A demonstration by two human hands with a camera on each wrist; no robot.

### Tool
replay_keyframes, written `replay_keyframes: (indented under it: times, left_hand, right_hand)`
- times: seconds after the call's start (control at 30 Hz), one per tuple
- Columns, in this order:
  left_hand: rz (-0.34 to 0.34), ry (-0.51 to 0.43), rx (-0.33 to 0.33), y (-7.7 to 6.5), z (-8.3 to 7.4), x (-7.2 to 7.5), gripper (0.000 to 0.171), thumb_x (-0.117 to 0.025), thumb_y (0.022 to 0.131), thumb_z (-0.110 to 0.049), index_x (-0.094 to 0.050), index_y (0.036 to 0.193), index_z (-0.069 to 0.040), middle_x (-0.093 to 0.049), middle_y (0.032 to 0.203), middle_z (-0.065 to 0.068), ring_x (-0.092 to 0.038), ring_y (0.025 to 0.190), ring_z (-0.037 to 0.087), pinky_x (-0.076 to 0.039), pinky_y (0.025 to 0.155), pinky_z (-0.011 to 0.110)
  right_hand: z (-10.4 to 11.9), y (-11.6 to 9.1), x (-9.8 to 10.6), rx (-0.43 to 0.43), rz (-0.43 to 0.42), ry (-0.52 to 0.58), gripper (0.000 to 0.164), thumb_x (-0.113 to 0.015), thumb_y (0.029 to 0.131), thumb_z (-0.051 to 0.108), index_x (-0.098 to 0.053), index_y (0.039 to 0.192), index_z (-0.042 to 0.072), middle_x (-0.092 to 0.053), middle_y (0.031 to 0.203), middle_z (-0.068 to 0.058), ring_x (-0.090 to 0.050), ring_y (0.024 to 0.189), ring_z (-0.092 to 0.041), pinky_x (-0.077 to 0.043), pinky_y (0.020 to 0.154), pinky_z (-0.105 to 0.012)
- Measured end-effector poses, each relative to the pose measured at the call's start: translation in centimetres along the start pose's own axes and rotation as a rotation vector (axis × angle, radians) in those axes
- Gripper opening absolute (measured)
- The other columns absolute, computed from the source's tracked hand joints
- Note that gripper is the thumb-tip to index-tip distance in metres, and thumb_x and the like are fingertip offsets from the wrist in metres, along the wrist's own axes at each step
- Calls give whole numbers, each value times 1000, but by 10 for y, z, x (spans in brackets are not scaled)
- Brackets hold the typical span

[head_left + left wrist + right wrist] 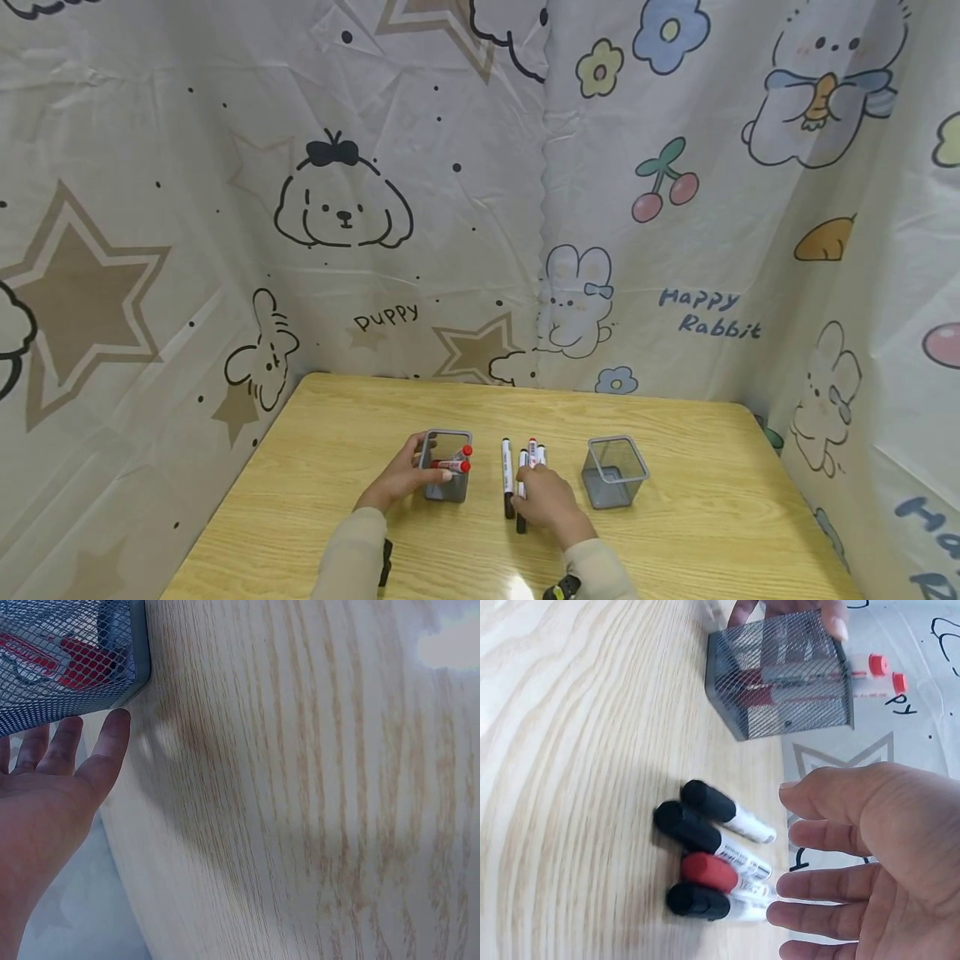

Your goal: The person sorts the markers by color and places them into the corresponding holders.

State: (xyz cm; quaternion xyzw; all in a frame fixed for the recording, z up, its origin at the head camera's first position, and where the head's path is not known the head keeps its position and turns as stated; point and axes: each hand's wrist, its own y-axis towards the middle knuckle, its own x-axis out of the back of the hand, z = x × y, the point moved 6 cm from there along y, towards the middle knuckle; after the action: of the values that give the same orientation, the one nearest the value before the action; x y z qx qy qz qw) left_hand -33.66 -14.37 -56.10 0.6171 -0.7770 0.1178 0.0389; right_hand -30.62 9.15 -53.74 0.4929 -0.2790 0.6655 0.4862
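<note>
My left hand point(401, 479) grips a grey mesh pen holder point(446, 492), its thumb on the near side and its other fingers round the far side. Two red-capped markers point(769, 694) lean inside the holder, their ends poking above the rim. Over a row of markers on the table hovers my right hand point(551, 500), and the right wrist view shows its fingers spread and not wrapped round anything. That row has a red marker point(709, 872) among black ones, with one black marker point(507, 475) lying nearest the holder.
A second mesh pen holder point(613, 493) stands to the right of the markers. The wooden table point(720, 500) ends at a printed cloth curtain point(450, 275) that hangs behind it and on both sides.
</note>
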Motion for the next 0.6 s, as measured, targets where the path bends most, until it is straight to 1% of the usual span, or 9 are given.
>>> replay_keyframes:
  times: [0.07, 0.17, 0.3, 0.4, 0.6]
  left_hand:
    - [8, -3, 2, -5, -8, 0, 81, -79, 75, -20, -33, 140, -6, -36, 140, 18, -37, 124, 39, -33, 95, 54]
    - [21, -15, 2, -15, -23, -1, 80, -79, 75, -17, -33, 138, -3, -35, 139, 21, -37, 124, 41, -34, 95, 54]
    - [19, -14, 0, -18, -25, -2, 79, -79, 74, -18, -34, 137, -3, -37, 138, 20, -37, 123, 41, -35, 95, 53]
    - [18, -4, 2, -16, -21, -2, 79, -79, 75, -18, -34, 138, -4, -36, 139, 19, -36, 124, 40, -34, 95, 53]
    - [3, -8, -2, 0, 2, -1, 80, -80, 74, -19, -34, 139, -9, -36, 140, 16, -35, 125, 40, -33, 95, 55]
  right_hand:
    - [-5, 0, -2, -23, 4, 15, 27, -71, 76, 20, -64, 95, 3, -53, 77, -7, -50, 62, -20, -42, 50, -35]
    - [-11, 0, -5, -58, 9, 28, 26, -70, 76, 20, -65, 96, 4, -54, 79, -7, -52, 64, -21, -43, 52, -37]
    - [-17, 0, -9, -85, 14, 17, 25, -70, 75, 19, -65, 96, 5, -56, 81, -8, -54, 67, -23, -45, 54, -38]
    - [-20, 0, -12, -86, 18, 0, 24, -69, 75, 18, -65, 95, 5, -55, 81, -8, -54, 67, -23, -45, 54, -38]
    - [-21, 3, -15, -79, 1, -8, 21, -69, 75, 18, -66, 93, 7, -54, 84, -8, -54, 71, -27, -44, 56, -41]
